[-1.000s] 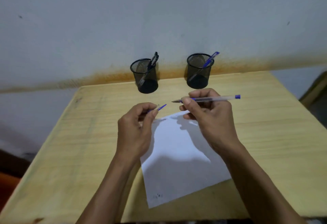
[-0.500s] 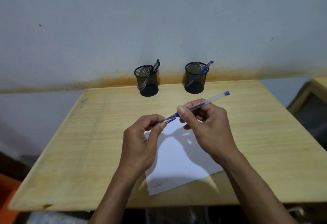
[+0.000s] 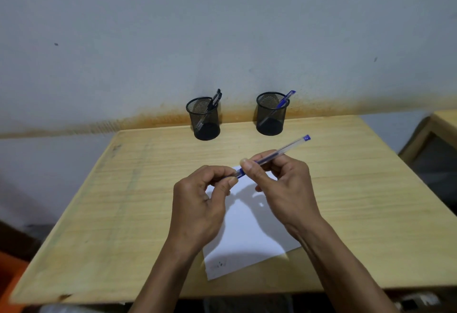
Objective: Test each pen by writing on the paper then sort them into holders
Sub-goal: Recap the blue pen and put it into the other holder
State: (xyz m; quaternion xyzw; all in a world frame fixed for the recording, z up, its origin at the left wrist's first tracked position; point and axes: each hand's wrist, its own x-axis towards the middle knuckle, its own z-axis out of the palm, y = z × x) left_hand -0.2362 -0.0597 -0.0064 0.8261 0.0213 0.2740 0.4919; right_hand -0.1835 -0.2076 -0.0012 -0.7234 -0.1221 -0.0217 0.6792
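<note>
My right hand (image 3: 284,189) grips a clear blue pen (image 3: 282,150) above the white paper (image 3: 249,236), its blue end pointing up and to the right. My left hand (image 3: 200,204) pinches the pen's blue cap (image 3: 238,172), which sits against the pen's tip; the tip itself is hidden. At the back of the table stand two black mesh holders: the left holder (image 3: 204,118) with dark pens in it, the right holder (image 3: 271,113) with a blue pen (image 3: 284,101). A few small ink marks (image 3: 220,264) show near the paper's front corner.
The wooden table (image 3: 123,201) stands against a grey wall with a rust-coloured stain along its base. Another wooden piece of furniture (image 3: 442,124) is at the far right. An orange object (image 3: 10,275) lies at the lower left, below the table.
The cap was held apart from the pen a second ago; my hands have come together and the cap now meets the pen's tip. The view has pulled back from the table.
</note>
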